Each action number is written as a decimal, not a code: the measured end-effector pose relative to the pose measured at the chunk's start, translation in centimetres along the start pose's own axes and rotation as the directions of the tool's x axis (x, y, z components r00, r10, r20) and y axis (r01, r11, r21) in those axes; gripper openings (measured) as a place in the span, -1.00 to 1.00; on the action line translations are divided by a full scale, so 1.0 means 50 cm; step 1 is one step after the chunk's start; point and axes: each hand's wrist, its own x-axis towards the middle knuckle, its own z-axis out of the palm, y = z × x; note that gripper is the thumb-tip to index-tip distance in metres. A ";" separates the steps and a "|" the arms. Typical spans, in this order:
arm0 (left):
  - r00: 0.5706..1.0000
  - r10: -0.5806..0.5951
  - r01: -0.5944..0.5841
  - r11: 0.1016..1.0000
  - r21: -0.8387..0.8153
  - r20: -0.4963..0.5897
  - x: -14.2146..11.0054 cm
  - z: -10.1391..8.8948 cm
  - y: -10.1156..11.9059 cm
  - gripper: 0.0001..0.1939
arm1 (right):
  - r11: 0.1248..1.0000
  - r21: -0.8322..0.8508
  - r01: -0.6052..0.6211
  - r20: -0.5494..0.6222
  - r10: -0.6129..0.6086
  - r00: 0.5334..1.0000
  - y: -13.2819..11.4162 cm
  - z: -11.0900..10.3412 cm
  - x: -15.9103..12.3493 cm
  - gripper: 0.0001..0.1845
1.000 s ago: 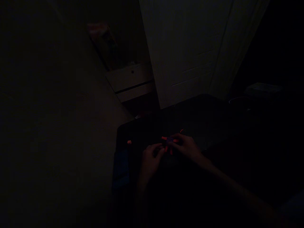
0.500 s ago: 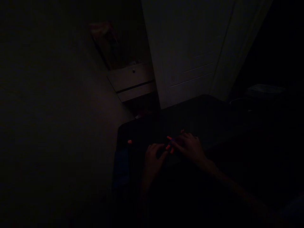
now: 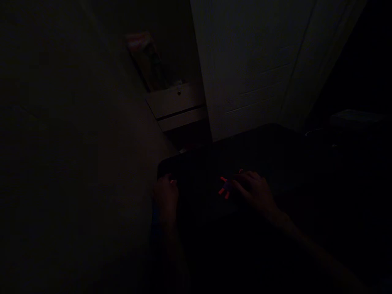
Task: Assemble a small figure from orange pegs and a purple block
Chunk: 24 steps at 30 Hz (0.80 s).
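Note:
The picture is very dark. My right hand (image 3: pixel 252 190) is closed on a small dark purplish object (image 3: pixel 227 185) with several red sticks (image 3: pixel 221 191) poking out to its left; its exact kind cannot be made out. At the left end of the dark table, my left hand (image 3: pixel 165 194) has its fingers curled round a small red piece (image 3: pixel 173 181), partly hidden by them. Just beyond my right hand's fingers lies another small reddish piece (image 3: pixel 241 170).
The dark tabletop (image 3: pixel 196 171) has a rounded far edge. Behind it stand a pale door (image 3: pixel 245 81) and a drawer unit (image 3: pixel 174 102). A wall (image 3: pixel 92 143) runs along the left. A pale boxy shape (image 3: pixel 355 118) and a thin cable (image 3: pixel 314 131) are at the right.
My left hand has left the red-stick object and moved left to the small red piece, now covering much of the blue item there. My right hand keeps its hold. The view has shifted slightly.

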 end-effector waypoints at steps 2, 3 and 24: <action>0.998 -0.027 0.026 0.999 0.027 0.055 0.013 0.008 -0.001 -0.70 | 1.000 0.026 0.004 0.010 -0.004 1.000 -0.006 -0.004 0.001 -0.73; 0.996 -0.039 0.037 0.999 0.022 0.079 0.017 0.012 -0.001 -0.71 | 0.999 0.034 0.004 0.015 -0.004 1.000 -0.008 -0.005 0.001 -0.73; 0.958 0.224 0.003 0.613 -0.790 0.177 -0.129 -0.061 0.150 -0.73 | 0.799 0.586 0.138 0.022 -0.186 0.982 -0.105 -0.057 0.007 -0.82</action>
